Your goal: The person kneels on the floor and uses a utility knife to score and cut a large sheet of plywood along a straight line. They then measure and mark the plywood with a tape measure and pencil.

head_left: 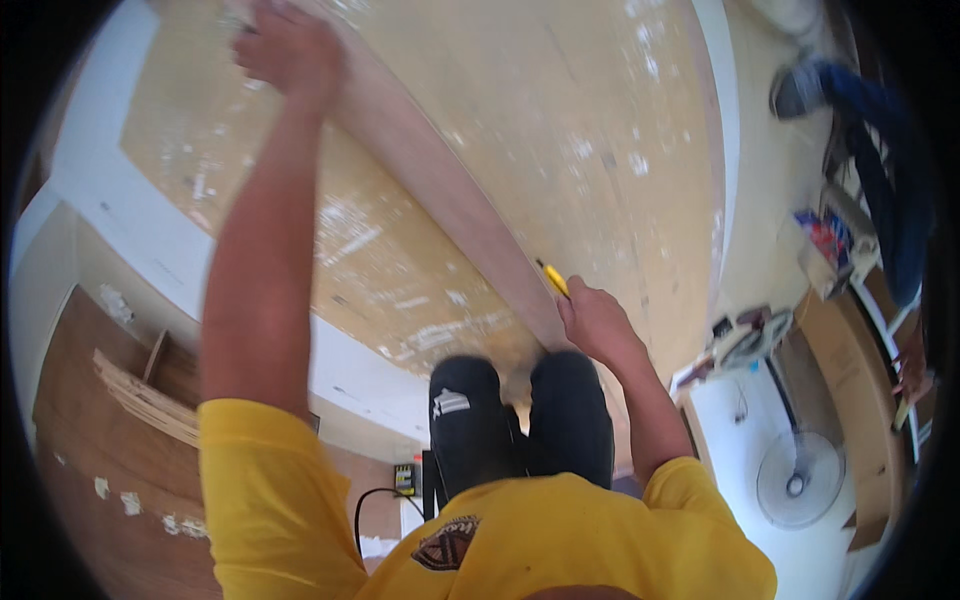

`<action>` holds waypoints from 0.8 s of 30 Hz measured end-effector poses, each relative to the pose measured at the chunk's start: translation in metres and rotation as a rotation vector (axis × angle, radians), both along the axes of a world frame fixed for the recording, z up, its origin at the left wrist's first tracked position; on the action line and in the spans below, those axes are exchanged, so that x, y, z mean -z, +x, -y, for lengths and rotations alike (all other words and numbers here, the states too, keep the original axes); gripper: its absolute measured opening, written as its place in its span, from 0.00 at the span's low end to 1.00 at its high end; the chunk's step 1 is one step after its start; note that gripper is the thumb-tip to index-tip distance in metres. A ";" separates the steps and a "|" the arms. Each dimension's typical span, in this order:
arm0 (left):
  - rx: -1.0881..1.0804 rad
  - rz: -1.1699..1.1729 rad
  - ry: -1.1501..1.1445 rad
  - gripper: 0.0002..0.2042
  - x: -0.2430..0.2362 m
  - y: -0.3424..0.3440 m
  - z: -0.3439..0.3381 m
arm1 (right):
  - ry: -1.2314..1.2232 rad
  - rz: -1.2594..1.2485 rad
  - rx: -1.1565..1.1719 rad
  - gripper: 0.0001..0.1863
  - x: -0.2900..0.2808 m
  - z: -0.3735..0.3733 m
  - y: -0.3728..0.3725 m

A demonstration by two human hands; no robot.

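A long, narrow brownish-pink board [440, 180] lies slantwise across a large, paint-spotted tan panel [590, 150], from the far left to near my knees. At its far end my left hand [295, 55] is closed over the board's edge, slightly blurred. My right hand [598, 318] rests by the near end, closed around a slim yellow tool [553, 278] with a dark tip. The tool points away from me and to the left, beside the board's right edge. I cannot tell whether it is a marker or a cutter.
White strips [180, 240] border the panel. A round fan [797, 482], a cardboard box [848, 400] and what looks like a power tool [752, 338] are on the right. Another person's jeans [885, 170] and hand [912, 368] show there. Wooden pieces [145, 395] lie lower left.
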State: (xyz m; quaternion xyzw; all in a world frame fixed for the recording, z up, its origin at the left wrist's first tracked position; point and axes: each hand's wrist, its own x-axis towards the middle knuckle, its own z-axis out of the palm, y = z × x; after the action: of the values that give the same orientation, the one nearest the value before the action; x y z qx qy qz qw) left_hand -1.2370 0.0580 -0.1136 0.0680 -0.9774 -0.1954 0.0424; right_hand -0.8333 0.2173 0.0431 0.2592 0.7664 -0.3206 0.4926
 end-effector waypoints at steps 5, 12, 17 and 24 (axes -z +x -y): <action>0.001 -0.117 -0.029 0.21 -0.009 0.003 -0.009 | 0.005 -0.569 0.219 0.14 0.059 0.011 -0.210; -0.006 -0.010 0.008 0.23 -0.011 0.004 -0.010 | 0.054 -0.912 0.123 0.17 0.131 0.048 -0.488; -0.011 0.025 0.032 0.23 -0.014 0.003 -0.011 | 0.017 -0.843 0.073 0.16 0.135 0.063 -0.552; -0.007 0.083 0.067 0.23 -0.019 0.002 -0.010 | 0.058 -0.948 0.046 0.14 0.136 0.065 -0.566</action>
State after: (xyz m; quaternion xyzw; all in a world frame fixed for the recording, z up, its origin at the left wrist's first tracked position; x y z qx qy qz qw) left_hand -1.2352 0.0678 -0.0947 0.0809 -0.9710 -0.2249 0.0004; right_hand -1.3990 0.1520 -0.0931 0.1149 0.9093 -0.3931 0.0739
